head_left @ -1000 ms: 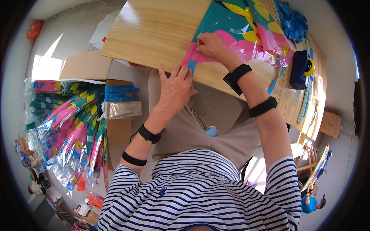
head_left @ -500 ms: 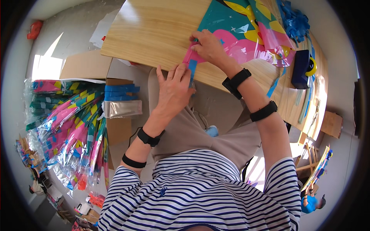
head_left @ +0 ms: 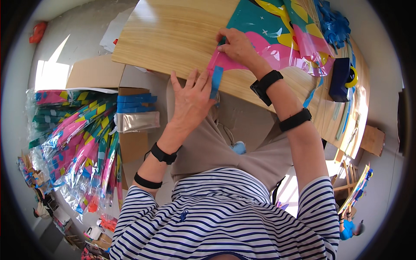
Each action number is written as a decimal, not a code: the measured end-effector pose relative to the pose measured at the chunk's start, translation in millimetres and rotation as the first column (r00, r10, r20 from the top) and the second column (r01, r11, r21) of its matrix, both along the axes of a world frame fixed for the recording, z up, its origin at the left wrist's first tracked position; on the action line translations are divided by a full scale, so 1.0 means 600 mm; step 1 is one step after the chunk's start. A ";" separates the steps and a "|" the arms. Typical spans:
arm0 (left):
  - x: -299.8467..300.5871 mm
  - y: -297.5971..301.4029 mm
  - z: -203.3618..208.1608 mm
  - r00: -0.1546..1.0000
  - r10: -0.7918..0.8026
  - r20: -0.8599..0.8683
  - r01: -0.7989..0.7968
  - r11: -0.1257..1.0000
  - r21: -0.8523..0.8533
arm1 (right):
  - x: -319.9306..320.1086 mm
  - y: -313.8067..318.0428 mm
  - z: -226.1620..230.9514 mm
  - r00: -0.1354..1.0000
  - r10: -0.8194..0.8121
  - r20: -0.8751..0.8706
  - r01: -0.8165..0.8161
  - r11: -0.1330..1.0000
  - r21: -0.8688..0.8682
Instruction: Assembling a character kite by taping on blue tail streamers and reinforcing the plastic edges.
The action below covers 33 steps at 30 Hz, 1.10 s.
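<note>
Seemingly partway: blue strip (head_left: 217, 76) placed, printed sheet (head_left: 268, 50) mostly flat; right hand (head_left: 239, 47) pinching sheet's edge, left hand (head_left: 190, 104) splayed by sheet's corner.

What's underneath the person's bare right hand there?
Under the right hand is a glossy teal-and-pink plastic sheet, on the pale wooden table. The part directly beneath the hand is covered.

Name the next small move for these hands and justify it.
Probably the left hand should smooth the flat blue strip against the glossy pink-and-teal plastic sheet, with the right hand steadying the sheet's left edge, where it rests. The strip's upper end overlaps the sheet's pink corner, its lower end reaches past the edge of the pale wooden table, and the left hand lies beside it.
</note>
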<state>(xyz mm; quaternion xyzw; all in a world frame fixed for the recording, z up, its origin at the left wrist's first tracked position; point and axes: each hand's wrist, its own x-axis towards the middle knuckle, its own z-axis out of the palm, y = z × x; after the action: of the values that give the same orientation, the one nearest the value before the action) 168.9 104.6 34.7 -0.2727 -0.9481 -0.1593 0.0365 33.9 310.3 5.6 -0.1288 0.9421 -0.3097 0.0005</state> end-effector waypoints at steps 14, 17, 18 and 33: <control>-0.013 0.025 -0.004 1.000 0.004 -0.026 -0.005 1.000 -0.025 | -0.004 0.003 -0.008 1.000 -0.019 0.003 0.019 0.999 -0.047; -0.010 0.026 -0.008 1.000 0.007 -0.028 -0.007 1.000 -0.030 | -0.003 0.003 -0.008 1.000 -0.014 0.006 0.015 0.999 -0.053; -0.009 0.026 -0.009 1.000 0.006 -0.027 -0.007 0.999 -0.031 | -0.003 0.002 -0.008 1.000 -0.013 0.002 0.013 0.998 -0.056; 0.000 0.027 -0.016 0.999 0.042 0.000 -0.042 0.999 -0.016 | 0.085 -0.001 0.018 0.990 0.087 0.110 -0.064 0.979 -0.191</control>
<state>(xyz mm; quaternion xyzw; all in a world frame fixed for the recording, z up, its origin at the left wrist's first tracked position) 169.0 120.8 25.4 -0.2531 -0.9548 -0.1511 0.0377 84.8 309.7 16.2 -0.1455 0.9015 -0.4038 0.0557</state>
